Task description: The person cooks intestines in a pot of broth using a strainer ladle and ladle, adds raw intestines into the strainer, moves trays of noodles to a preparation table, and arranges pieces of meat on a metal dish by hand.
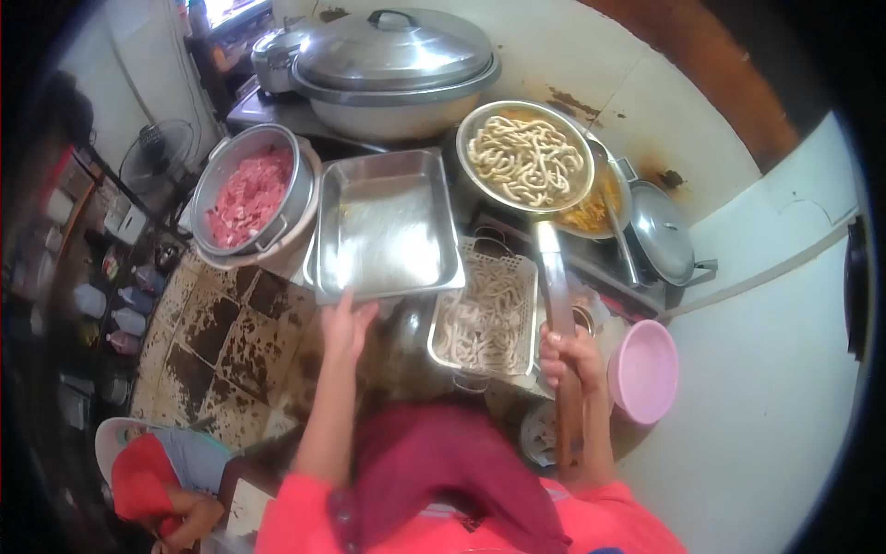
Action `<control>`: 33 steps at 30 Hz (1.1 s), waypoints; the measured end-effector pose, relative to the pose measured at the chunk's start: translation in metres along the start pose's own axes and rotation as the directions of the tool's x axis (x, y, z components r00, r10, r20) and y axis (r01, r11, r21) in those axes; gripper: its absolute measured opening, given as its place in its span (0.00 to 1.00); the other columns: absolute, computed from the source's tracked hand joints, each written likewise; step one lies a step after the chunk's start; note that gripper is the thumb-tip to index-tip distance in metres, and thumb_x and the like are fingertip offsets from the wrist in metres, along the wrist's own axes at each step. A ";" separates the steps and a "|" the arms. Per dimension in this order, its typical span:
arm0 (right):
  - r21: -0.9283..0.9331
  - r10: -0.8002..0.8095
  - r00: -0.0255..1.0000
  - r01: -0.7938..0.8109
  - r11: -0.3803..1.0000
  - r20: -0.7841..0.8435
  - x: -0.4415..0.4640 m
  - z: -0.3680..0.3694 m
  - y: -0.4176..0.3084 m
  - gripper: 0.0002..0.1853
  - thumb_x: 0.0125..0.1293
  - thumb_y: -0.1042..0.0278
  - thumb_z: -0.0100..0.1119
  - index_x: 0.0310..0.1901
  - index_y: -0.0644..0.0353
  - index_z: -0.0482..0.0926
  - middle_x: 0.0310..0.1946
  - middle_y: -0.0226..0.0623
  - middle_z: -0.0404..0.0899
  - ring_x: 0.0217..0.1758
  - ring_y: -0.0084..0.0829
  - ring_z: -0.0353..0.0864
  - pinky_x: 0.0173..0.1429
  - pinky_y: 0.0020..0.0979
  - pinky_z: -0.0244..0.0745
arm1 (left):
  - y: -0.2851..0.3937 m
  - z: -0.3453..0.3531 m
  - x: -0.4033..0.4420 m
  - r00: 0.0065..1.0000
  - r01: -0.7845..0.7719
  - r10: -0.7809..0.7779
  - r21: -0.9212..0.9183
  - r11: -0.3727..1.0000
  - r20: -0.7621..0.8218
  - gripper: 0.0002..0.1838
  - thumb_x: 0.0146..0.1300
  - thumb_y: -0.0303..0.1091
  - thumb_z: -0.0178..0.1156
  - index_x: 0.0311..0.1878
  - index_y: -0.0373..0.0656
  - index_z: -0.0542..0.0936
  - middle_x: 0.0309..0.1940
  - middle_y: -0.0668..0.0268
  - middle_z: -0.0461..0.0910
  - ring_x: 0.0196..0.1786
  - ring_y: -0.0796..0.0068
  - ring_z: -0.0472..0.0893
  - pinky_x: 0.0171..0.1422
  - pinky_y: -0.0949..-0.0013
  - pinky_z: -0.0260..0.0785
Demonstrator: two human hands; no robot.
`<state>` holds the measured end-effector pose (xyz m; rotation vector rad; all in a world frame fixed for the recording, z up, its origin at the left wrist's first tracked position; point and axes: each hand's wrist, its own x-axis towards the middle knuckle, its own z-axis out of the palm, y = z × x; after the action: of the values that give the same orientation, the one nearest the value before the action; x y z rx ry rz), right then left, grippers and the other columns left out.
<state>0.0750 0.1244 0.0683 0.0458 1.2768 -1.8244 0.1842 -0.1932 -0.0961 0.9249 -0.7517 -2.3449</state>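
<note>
My right hand grips the wooden handle of a long-handled strainer. Its round metal bowl is full of pale, curly strips and sits over the stove area; what lies under it is mostly hidden. My left hand is at the near edge of a shallow rectangular steel tray, fingers stretched out and thumb apart; whether it bears any weight of the tray I cannot tell. Nothing lies in the tray. Between my hands stands a perforated basket of greyish, floury strips.
A pot of raw pink meat stands left of the tray. Behind are a large lidded pot, a pan of orange-brown food with a metal utensil, and a lid. A pink basin is at right. Another person is at lower left.
</note>
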 end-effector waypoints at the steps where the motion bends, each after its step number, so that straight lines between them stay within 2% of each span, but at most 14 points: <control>1: -0.021 0.023 1.000 -0.022 1.000 0.021 -0.004 0.007 0.002 0.12 0.57 0.69 0.59 0.39 0.62 0.69 0.20 0.31 0.66 0.15 0.21 0.65 0.18 0.26 0.63 | 0.000 0.003 -0.002 1.000 -0.029 0.028 -0.004 1.000 -0.007 0.22 0.66 0.31 0.51 0.58 0.33 0.59 0.49 0.52 0.70 0.39 0.56 0.78 0.42 0.61 0.77; 5: -0.158 0.105 0.993 -0.094 0.983 0.058 -0.008 0.035 0.010 0.13 0.55 0.71 0.60 0.39 0.65 0.69 0.18 0.33 0.67 0.15 0.23 0.66 0.19 0.27 0.65 | 0.001 0.004 -0.005 0.998 -0.062 0.062 0.000 0.998 -0.002 0.20 0.67 0.32 0.49 0.57 0.34 0.59 0.49 0.52 0.70 0.43 0.57 0.77 0.47 0.59 0.76; 7: -0.276 0.136 0.991 -0.136 0.952 -0.017 -0.003 0.047 0.014 0.12 0.55 0.72 0.59 0.38 0.65 0.69 0.18 0.33 0.67 0.15 0.23 0.67 0.19 0.27 0.65 | -0.002 0.001 -0.002 0.999 -0.038 0.038 0.007 0.999 0.001 0.18 0.68 0.33 0.47 0.55 0.33 0.59 0.50 0.52 0.68 0.47 0.56 0.75 0.53 0.56 0.74; 9: -0.447 0.117 0.991 -0.137 0.884 -0.071 0.003 0.052 0.018 0.09 0.55 0.72 0.58 0.35 0.64 0.70 0.17 0.31 0.68 0.16 0.20 0.68 0.19 0.26 0.65 | 0.000 0.003 -0.005 1.000 0.002 -0.002 -0.035 0.999 -0.003 0.17 0.68 0.31 0.46 0.56 0.36 0.58 0.51 0.53 0.66 0.46 0.55 0.74 0.50 0.57 0.74; 12: -0.832 -0.062 0.986 -0.097 0.547 -0.156 0.017 0.050 0.024 0.10 0.53 0.70 0.58 0.33 0.66 0.71 0.16 0.39 0.73 0.17 0.32 0.74 0.23 0.33 0.69 | 0.002 0.001 -0.006 0.999 0.036 -0.034 -0.098 0.994 0.025 0.16 0.69 0.30 0.43 0.58 0.38 0.58 0.51 0.54 0.65 0.46 0.55 0.74 0.50 0.56 0.74; 15: -0.991 -0.393 0.919 0.043 0.130 -0.012 0.025 0.049 0.033 0.11 0.52 0.69 0.57 0.33 0.69 0.71 0.18 0.50 0.75 0.24 0.47 0.78 0.32 0.41 0.71 | -0.003 -0.006 -0.007 0.999 0.023 -0.020 -0.102 0.995 0.037 0.16 0.69 0.32 0.43 0.57 0.36 0.58 0.51 0.53 0.67 0.48 0.53 0.74 0.53 0.54 0.73; 18: -0.989 -0.447 0.887 -0.056 0.138 -0.113 0.022 0.066 0.030 0.12 0.52 0.70 0.55 0.34 0.71 0.71 0.22 0.57 0.75 0.31 0.56 0.76 0.39 0.46 0.70 | -0.006 -0.007 -0.003 1.000 0.012 -0.010 -0.091 0.996 0.016 0.16 0.70 0.33 0.43 0.57 0.37 0.59 0.51 0.54 0.68 0.49 0.54 0.75 0.53 0.54 0.73; 19: -0.996 -0.507 0.859 -0.024 0.091 -0.068 0.023 0.067 0.034 0.11 0.52 0.70 0.54 0.34 0.70 0.71 0.21 0.56 0.75 0.30 0.55 0.77 0.38 0.47 0.70 | -0.006 -0.006 -0.002 1.000 0.012 -0.012 -0.088 0.996 0.004 0.16 0.70 0.33 0.42 0.57 0.38 0.59 0.51 0.54 0.68 0.48 0.54 0.75 0.53 0.55 0.73; 23: -0.992 -0.482 0.876 0.048 0.113 -0.012 0.030 0.064 0.048 0.10 0.52 0.71 0.54 0.32 0.69 0.71 0.18 0.56 0.73 0.26 0.54 0.76 0.34 0.45 0.70 | -0.003 0.000 -0.002 0.999 0.031 -0.034 -0.123 0.992 -0.019 0.16 0.69 0.31 0.42 0.58 0.40 0.57 0.50 0.56 0.65 0.45 0.56 0.73 0.50 0.54 0.73; 26: -0.982 -0.410 0.910 0.022 0.186 -0.057 0.025 0.062 0.043 0.10 0.51 0.71 0.57 0.32 0.69 0.72 0.14 0.45 0.73 0.18 0.41 0.75 0.28 0.38 0.69 | -0.006 -0.007 0.001 1.000 -0.009 0.008 -0.086 0.996 -0.008 0.12 0.69 0.32 0.44 0.52 0.38 0.64 0.43 0.57 0.72 0.45 0.57 0.76 0.50 0.53 0.73; 29: -0.917 -0.416 0.901 0.057 0.396 -0.124 0.026 0.040 0.031 0.10 0.51 0.72 0.60 0.33 0.67 0.73 0.14 0.31 0.72 0.14 0.25 0.70 0.21 0.29 0.65 | -0.008 -0.007 0.002 0.999 0.028 -0.034 -0.154 0.988 -0.031 0.11 0.67 0.34 0.47 0.48 0.39 0.66 0.41 0.57 0.73 0.46 0.58 0.76 0.50 0.53 0.73; 30: -0.808 -0.362 0.922 0.107 0.579 -0.138 0.021 0.038 0.019 0.08 0.53 0.73 0.59 0.34 0.64 0.74 0.15 0.25 0.70 0.14 0.18 0.68 0.17 0.24 0.62 | -0.010 -0.002 -0.001 0.990 0.029 -0.045 -0.122 0.992 -0.131 0.11 0.66 0.36 0.48 0.46 0.39 0.67 0.41 0.57 0.73 0.45 0.59 0.76 0.49 0.55 0.73; 32: -0.614 -0.273 0.943 0.105 0.782 -0.188 0.020 0.022 -0.002 0.11 0.52 0.74 0.59 0.37 0.68 0.72 0.15 0.31 0.70 0.13 0.22 0.69 0.16 0.23 0.64 | -0.019 -0.006 -0.008 0.986 0.028 -0.052 -0.151 0.988 -0.161 0.12 0.66 0.38 0.47 0.46 0.40 0.66 0.39 0.57 0.72 0.41 0.61 0.76 0.42 0.59 0.73; 33: -0.553 -0.343 0.928 0.209 0.807 -0.149 0.024 0.003 -0.006 0.15 0.52 0.73 0.59 0.40 0.71 0.70 0.18 0.33 0.70 0.13 0.23 0.69 0.15 0.23 0.63 | -0.020 -0.002 -0.019 0.965 0.014 -0.034 -0.080 0.997 -0.258 0.12 0.66 0.38 0.48 0.47 0.42 0.66 0.38 0.58 0.72 0.41 0.60 0.76 0.41 0.60 0.73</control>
<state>0.0576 0.1080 0.0630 -0.2440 2.0213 -1.6715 0.1927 -0.1678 -0.1020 1.1830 -0.5422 -2.1980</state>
